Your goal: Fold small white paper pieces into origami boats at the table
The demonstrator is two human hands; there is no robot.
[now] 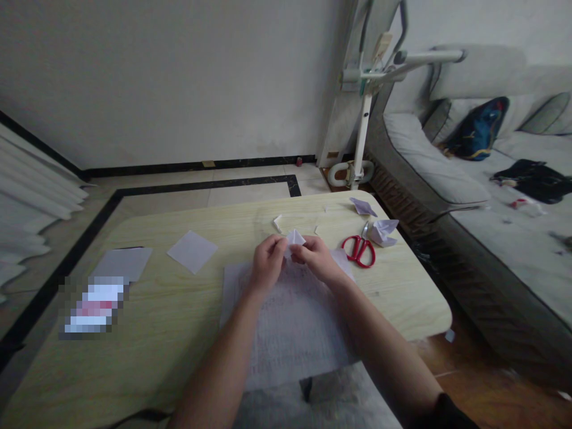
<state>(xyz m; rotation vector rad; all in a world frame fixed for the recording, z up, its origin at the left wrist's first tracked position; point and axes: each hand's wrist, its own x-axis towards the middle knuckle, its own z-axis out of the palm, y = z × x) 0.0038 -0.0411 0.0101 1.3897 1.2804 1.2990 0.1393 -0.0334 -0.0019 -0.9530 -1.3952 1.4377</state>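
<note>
Between my two hands is a small white piece of folded paper (295, 238), its pointed top showing above the fingers. My left hand (269, 257) pinches its left side, and my right hand (313, 256) pinches the right side. Both hands hover over a large printed sheet (299, 322) on the wooden table. Red-handled scissors (359, 249) lie to the right of my right hand, next to a folded paper shape (383, 232). A flatter folded piece (363, 207) rests behind them. Just beyond my hands is a small paper scrap (277, 223).
A square white sheet (192, 251) lies on the left of the table (179, 333). Farther left are more paper (123, 264) and a blurred-out item (95, 307). A sofa (447, 173) and a white metal frame (364, 131) stand beyond the table's right side.
</note>
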